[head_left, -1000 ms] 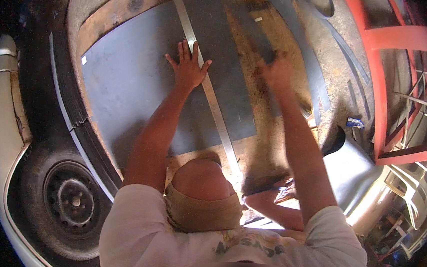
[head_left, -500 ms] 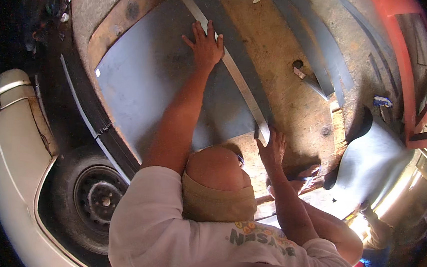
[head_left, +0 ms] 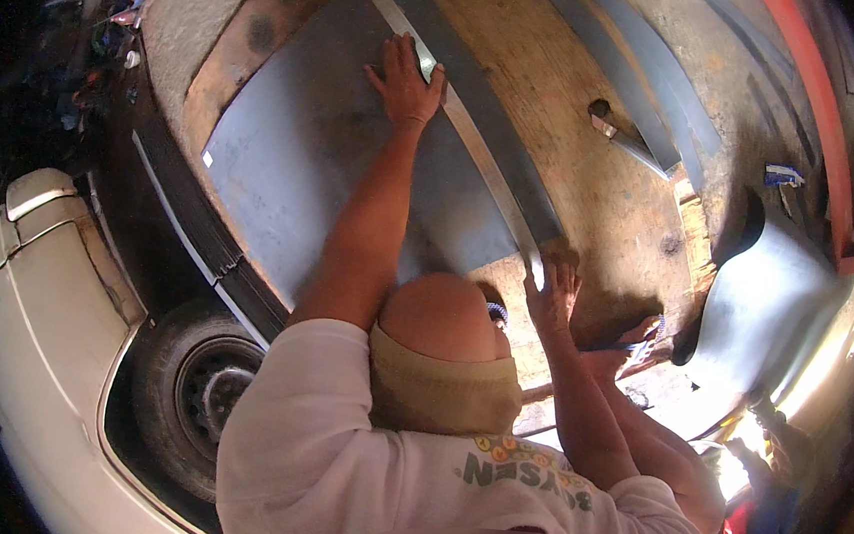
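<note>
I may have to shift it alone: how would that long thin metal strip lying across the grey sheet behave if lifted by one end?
The long thin metal strip would probably sag and whip, being narrow and flat. It looks light, so it may slide easily on the smooth grey metal sheet. The left hand and right hand press it far apart, which hints it shifts readily.

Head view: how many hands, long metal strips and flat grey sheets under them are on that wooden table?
Hands: 2, the left hand and right hand, both on the strip
Long metal strip: 1
Flat grey sheet: 1
Total: 4, all on the wooden table
</note>
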Motion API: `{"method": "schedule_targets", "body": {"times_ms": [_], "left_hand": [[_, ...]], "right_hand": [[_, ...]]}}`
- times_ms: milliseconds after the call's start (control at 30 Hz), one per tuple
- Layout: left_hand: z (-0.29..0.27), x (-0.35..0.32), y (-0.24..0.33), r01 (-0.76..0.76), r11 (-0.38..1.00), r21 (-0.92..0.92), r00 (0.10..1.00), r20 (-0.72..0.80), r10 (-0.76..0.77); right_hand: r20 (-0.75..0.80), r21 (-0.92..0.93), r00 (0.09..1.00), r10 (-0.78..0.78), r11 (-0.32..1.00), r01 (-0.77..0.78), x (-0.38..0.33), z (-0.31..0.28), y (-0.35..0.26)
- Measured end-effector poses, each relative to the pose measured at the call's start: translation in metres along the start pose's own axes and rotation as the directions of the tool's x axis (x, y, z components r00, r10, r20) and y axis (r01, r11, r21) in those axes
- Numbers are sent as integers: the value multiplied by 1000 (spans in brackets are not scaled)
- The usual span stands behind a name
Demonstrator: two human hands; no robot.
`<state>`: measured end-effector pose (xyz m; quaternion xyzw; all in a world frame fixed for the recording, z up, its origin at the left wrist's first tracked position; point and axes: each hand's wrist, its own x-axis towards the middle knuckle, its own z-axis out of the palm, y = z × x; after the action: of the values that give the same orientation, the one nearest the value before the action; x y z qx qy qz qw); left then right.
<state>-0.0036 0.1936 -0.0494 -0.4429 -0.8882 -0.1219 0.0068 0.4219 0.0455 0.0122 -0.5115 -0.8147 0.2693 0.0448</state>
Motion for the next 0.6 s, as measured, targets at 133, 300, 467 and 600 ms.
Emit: {"method": "schedule_targets", "body": {"times_ms": [133,300,467,600], "left_hand": [[6,19,8,-45,998,-46,998,-46,43],[29,27,-12,-106,992,-65,992,-78,101],[31,47,-18,-136,990,-33,978,-166,129],[15,69,-10,-147,989,-3,971,-193,143]], "right_hand": [[-18,-1,1000,12,1000,-12,22,7,9],[-84,-9,996,4,1000,-5,31,15,11],[-105,32,994,-16,999,19,56,29,18],[-139,47,990,-34,998,41,76,34,16]]}}
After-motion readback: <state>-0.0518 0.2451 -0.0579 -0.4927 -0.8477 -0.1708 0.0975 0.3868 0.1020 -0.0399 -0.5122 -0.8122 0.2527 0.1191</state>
